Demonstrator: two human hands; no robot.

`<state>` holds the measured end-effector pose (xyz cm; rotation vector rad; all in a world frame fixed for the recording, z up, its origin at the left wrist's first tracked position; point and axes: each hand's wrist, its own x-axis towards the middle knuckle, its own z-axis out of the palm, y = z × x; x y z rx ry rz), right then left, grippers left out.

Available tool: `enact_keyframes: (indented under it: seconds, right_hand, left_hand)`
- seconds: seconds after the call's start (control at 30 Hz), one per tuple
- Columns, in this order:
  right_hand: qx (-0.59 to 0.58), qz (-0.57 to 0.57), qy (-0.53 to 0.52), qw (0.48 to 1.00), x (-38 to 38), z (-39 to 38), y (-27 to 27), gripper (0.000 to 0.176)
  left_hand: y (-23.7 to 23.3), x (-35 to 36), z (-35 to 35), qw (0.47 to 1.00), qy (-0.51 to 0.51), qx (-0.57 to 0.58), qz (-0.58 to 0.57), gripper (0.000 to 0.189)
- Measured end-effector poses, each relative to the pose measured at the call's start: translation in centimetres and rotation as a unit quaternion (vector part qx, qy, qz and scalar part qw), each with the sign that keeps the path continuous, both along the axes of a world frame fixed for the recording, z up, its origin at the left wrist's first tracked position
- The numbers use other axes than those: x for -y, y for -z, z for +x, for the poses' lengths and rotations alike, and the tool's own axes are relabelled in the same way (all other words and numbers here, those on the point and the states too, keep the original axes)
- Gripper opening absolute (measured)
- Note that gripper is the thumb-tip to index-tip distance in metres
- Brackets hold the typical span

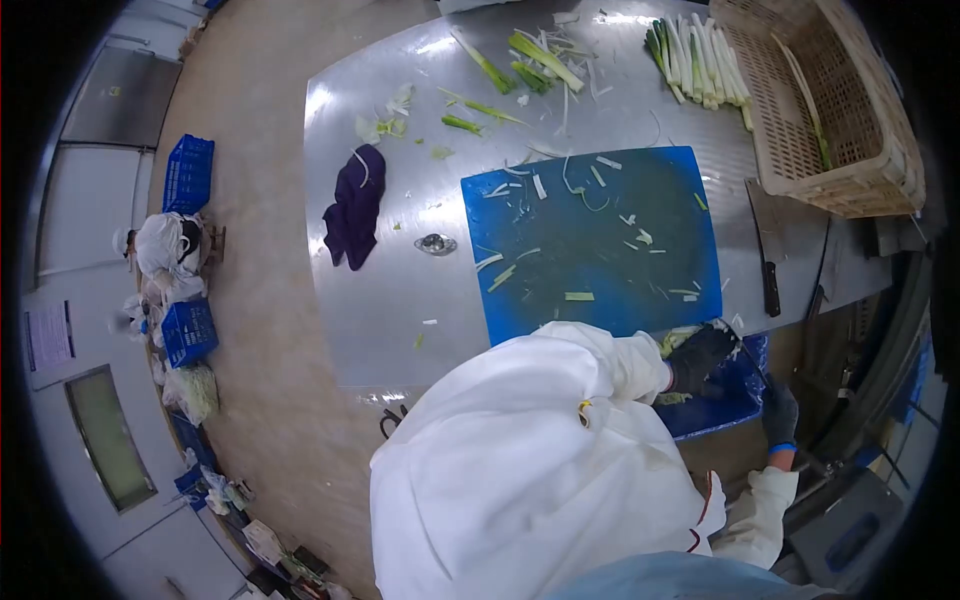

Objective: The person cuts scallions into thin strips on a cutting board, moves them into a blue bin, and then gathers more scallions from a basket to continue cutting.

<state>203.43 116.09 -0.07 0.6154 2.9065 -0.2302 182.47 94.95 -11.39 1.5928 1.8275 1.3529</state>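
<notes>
My left hand [702, 357], in a dark glove, is curled over the blue bin [735, 400] below the table's front edge. Pale shreds show at its fingertips, and green scraps [677, 340] lie beside it. My right hand [780, 412], in a grey glove with a blue cuff, is closed at the bin's right side, where a thin dark thing runs up toward my left hand; its kind is not clear. Just beyond both hands lies the blue cutting board [600, 235], wet and strewn with leek bits. A large knife [766, 250] rests right of the board.
Trimmed leeks [697, 62] lie beside a beige crate [830, 120] holding one long stalk. Leek scraps [540, 60], a purple cloth [356, 205] and a small metal object [435, 244] are on the steel table [400, 310]. At far left, people [170, 245] work near blue crates [188, 172].
</notes>
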Motion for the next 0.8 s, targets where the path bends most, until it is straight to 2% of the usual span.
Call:
enact_keyframes:
  seconds: [0.03, 0.13, 0.17, 0.27, 0.3, 0.33, 0.37, 0.4, 0.43, 0.53, 0.57, 0.6, 0.63, 0.67, 0.73, 0.8]
  right_hand:
    - [0.01, -0.009, -0.009, 1.0, 0.4, 0.5, -0.9, 0.026]
    - [0.118, -0.023, 0.026, 0.992, 1.7, 1.4, -3.7, 0.03]
    - [0.056, -0.044, 0.027, 0.997, 2.2, 2.1, -3.7, 0.028]
    - [-0.001, -0.057, 0.108, 0.993, 4.7, 2.9, -3.5, 0.019]
    - [-0.008, -0.112, 0.166, 0.98, 4.4, 4.2, -2.2, 0.016]
    - [-0.037, -0.195, 0.227, 0.954, 5.0, 4.0, -2.1, 0.016]
    - [-0.067, -0.275, 0.285, 0.916, 6.6, 2.4, -2.2, 0.016]
    - [-0.097, -0.353, 0.34, 0.866, 8.0, 0.8, -2.1, 0.017]
    - [-0.149, -0.406, 0.336, 0.837, 8.9, -0.3, -1.2, 0.014]
    - [-0.135, -0.366, 0.374, 0.842, 13.4, -8.4, -2.0, 0.012]
    - [-0.155, -0.4, 0.346, 0.835, 14.1, -10.6, -1.0, 0.014]
    - [-0.176, -0.432, 0.319, 0.825, 14.8, -12.7, 0.3, 0.016]
    - [-0.18, -0.491, 0.339, 0.782, 15.4, -15.0, 1.3, 0.017]
    - [-0.184, -0.548, 0.358, 0.733, 15.9, -17.5, 2.0, 0.019]
    - [-0.161, -0.564, 0.377, 0.717, 17.6, -23.2, 1.2, 0.018]
    - [-0.195, -0.602, 0.374, 0.678, 17.7, -26.7, 3.9, 0.016]
  left_hand:
    - [-0.4, -0.3, 0.8, 0.998, -0.032, -0.01, 0.058, 0.098]
    - [-2.4, 0.5, 0.9, 0.993, 0.062, 0.049, 0.082, 0.084]
    - [-2.3, 0.5, 0.8, 0.993, 0.062, 0.028, 0.093, 0.071]
    - [-4.2, 2.8, -2.2, 0.986, 0.057, 0.039, 0.149, 0.061]
    - [-4.9, 4.2, -4.3, 0.982, 0.055, 0.043, 0.177, 0.049]
    - [-5.4, 5.5, -6.7, 0.989, 0.038, 0.015, 0.142, 0.039]
    - [-7.4, 8.0, -9.8, 0.976, -0.074, -0.065, 0.193, 0.031]
    - [-8.3, 10.5, -13.3, 0.977, -0.07, -0.103, 0.172, 0.022]
    - [-9.2, 13.0, -16.8, 0.976, -0.065, -0.141, 0.152, 0.014]
    - [-10.1, 24.0, -24.9, 0.965, -0.242, -0.098, -0.02, 0.036]
    - [-6.9, 27.5, -27.3, 0.928, -0.31, -0.206, -0.011, 0.034]
    - [-6.2, 30.7, -29.0, 0.89, -0.403, -0.195, -0.091, 0.038]
    - [-7.8, 33.0, -29.9, 0.851, -0.421, -0.276, -0.147, 0.044]
    - [-8.8, 34.9, -30.1, 0.831, -0.425, -0.309, -0.182, 0.05]
    - [-7.5, 37.9, -30.4, 0.801, -0.405, -0.336, -0.284, 0.052]
    - [-1.8, 40.6, -32.2, 0.836, -0.362, -0.287, -0.295, 0.046]
